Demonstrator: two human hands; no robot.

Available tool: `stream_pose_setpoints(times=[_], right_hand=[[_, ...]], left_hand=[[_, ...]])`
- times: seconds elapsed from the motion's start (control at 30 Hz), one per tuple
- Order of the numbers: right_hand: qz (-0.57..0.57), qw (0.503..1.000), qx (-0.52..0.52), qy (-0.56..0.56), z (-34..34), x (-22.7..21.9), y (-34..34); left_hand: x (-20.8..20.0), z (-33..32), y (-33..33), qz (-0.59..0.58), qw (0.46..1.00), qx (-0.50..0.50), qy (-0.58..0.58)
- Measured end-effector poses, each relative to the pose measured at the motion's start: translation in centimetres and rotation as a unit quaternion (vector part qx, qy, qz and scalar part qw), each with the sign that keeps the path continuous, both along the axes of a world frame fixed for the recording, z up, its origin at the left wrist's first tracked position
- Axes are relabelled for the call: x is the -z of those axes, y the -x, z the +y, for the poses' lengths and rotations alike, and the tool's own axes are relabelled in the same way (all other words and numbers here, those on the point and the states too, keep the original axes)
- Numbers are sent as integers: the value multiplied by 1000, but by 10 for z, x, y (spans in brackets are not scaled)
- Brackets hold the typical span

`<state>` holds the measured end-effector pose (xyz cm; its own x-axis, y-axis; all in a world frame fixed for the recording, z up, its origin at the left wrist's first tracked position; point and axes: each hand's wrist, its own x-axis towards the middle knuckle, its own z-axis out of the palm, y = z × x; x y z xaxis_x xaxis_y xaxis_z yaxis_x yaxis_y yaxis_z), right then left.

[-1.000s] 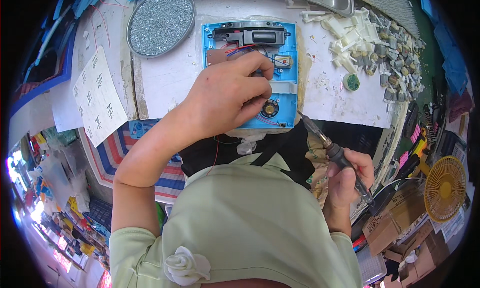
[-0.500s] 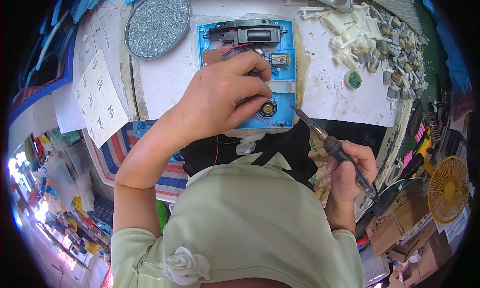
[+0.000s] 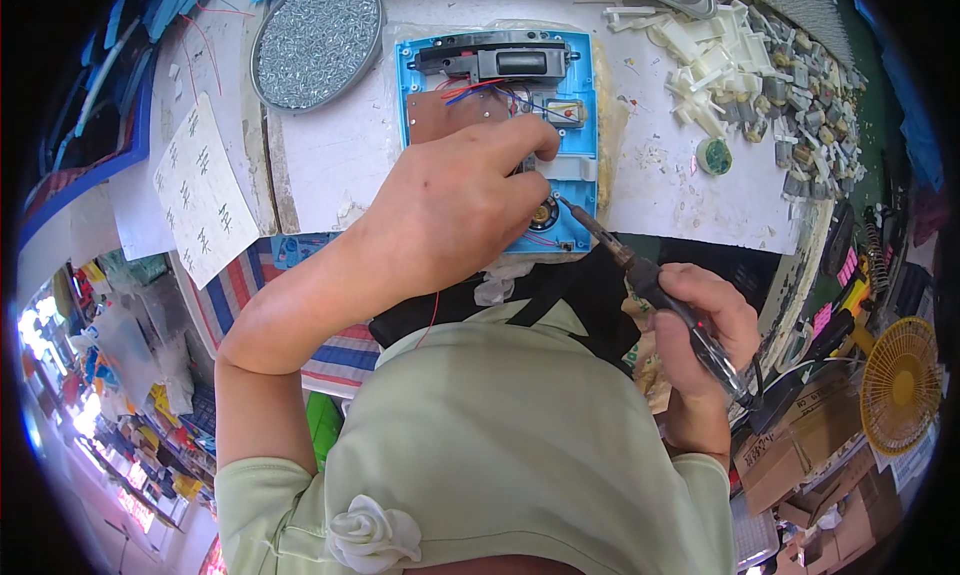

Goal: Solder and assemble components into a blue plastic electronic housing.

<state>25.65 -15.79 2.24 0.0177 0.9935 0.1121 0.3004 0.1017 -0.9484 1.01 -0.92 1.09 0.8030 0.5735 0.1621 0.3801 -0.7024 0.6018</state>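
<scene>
My left hand [image 3: 455,200] is over an opened blue plastic casing [image 3: 579,79], its thumb and fingers pinched together. Whatever lies between the fingertips is hidden by the hand. In my right hand [image 3: 718,320] is a soldering iron [image 3: 642,272] with a dark handle, its tip pointing up-left and reaching over the casing beside a round speaker [image 3: 545,213]. Inside the casing are a brown circuit board [image 3: 440,117], partly covered by my left hand, a black part with a window [image 3: 522,63], a small metal motor-like part [image 3: 565,113], and thin red and blue wires [image 3: 470,93].
A round tray [image 3: 318,45] of small screws stands at the far left, with a paper sheet [image 3: 205,195] nearer. To the right are a small green round tub [image 3: 713,156], white plastic parts [image 3: 705,70] and many small grey parts [image 3: 800,125]. A yellow fan [image 3: 902,385] is at the lower right.
The soldering iron has moved left, its tip now over the casing near the speaker. My left hand has shifted slightly and stays pinched. The whole view has moved a little.
</scene>
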Motion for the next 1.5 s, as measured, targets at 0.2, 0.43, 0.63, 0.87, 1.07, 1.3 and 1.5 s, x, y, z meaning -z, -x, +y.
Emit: stream_pose_setpoints(times=[0.2,0.43,0.63,0.87,1.07,1.3,1.5], right_hand=[[-39,997,-47,-49,17,-2,2],[-81,995,-41,-47,19,-8,4],[-117,993,-21,23,24,-33,15],[-137,990,13,17,20,-50,8],[12,961,275,-1,-36,-40,-36],[44,834,519,-180,-111,-57,-183],[-36,758,616,-211,-121,-57,-222]], left_hand=[[1,0,1,-1,1000,3,-1],[1,1,2,4,1000,8,-6],[0,0,0,5,1000,8,-16],[1,0,3,10,1000,9,-16],[2,2,4,2,1000,13,-9],[-1,0,-1,0,999,0,-48],[-5,-5,-6,22,999,14,-36]])
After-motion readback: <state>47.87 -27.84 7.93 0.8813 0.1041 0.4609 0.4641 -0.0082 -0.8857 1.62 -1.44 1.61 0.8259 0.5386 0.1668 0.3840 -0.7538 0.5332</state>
